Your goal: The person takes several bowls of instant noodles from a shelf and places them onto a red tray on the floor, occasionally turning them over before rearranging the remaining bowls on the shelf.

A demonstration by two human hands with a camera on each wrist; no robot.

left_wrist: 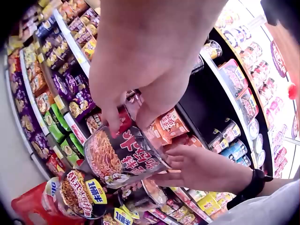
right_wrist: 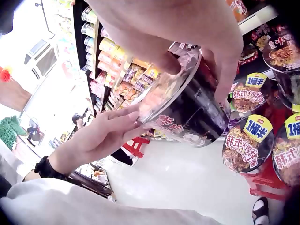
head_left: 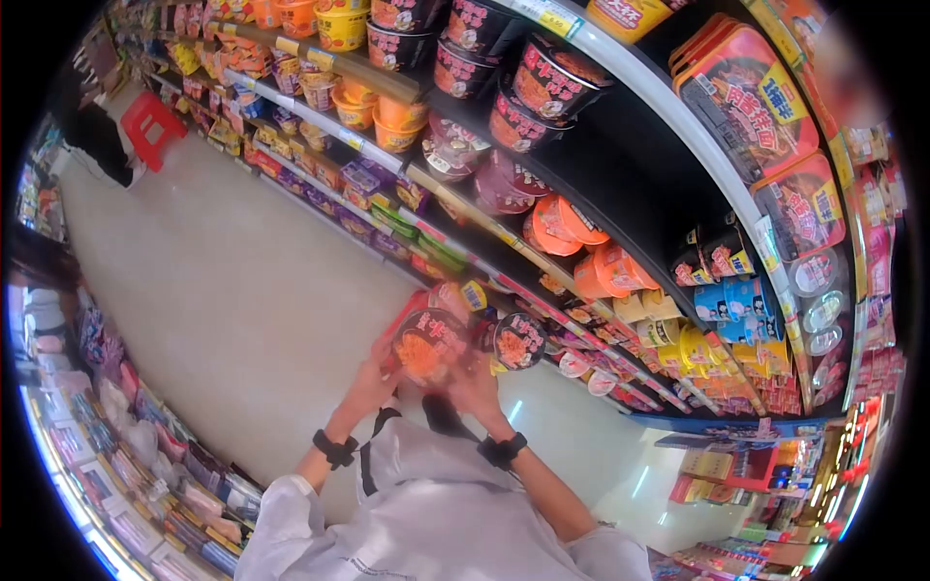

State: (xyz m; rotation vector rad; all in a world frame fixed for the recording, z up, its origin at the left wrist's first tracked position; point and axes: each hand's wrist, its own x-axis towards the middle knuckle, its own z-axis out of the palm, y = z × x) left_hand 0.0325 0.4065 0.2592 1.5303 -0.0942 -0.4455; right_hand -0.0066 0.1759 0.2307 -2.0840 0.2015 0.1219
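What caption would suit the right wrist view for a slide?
Left hand and right hand hold a black noodle bowl, with yellow-tagged noodle cups nearby and stocked shelves beyond.

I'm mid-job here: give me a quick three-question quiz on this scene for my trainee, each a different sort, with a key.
1. Multiple choice: what is the main colour of the noodle bowl's outer side?
A) blue
B) black
C) green

2. True or false: only the right hand touches the noodle bowl.

3. Fill in the colour: at the upper left of the head view, a ___ stool stands on the floor.

Key:
1. B
2. False; the left hand touches it too.
3. Red
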